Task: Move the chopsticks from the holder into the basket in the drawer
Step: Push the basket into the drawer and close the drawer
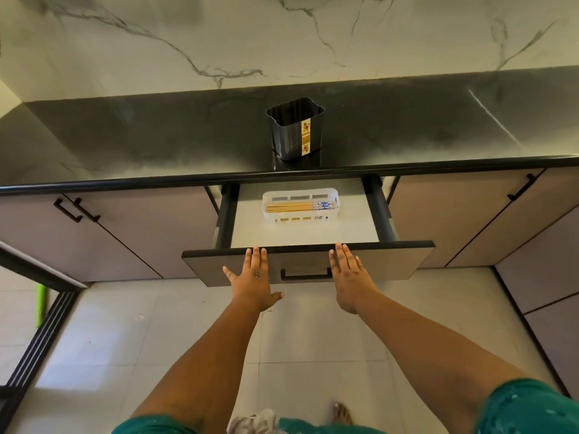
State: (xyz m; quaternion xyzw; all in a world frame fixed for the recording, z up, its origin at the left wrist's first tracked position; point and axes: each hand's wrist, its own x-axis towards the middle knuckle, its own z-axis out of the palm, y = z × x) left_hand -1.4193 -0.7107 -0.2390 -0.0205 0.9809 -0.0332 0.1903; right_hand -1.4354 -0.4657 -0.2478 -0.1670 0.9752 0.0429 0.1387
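Note:
A black holder [295, 130] with a patterned label stands upright on the dark counter, and no chopsticks show above its rim. Several wooden chopsticks [297, 207] with blue-patterned ends lie flat in a white slotted basket [332, 195] inside the pulled-out drawer [360, 227]. My left hand [254, 277] rests flat on the drawer's front panel, left of its black handle [306, 274], fingers spread. My right hand [349, 274] lies flat on the panel to the handle's right. Neither hand holds anything.
The dark counter [156, 142] runs along a marble wall. Closed cabinet doors with black handles [75, 209] flank the drawer on both sides. Pale floor tiles lie below, with a green object [40, 303] at the left and a bare foot [341, 413] at the bottom.

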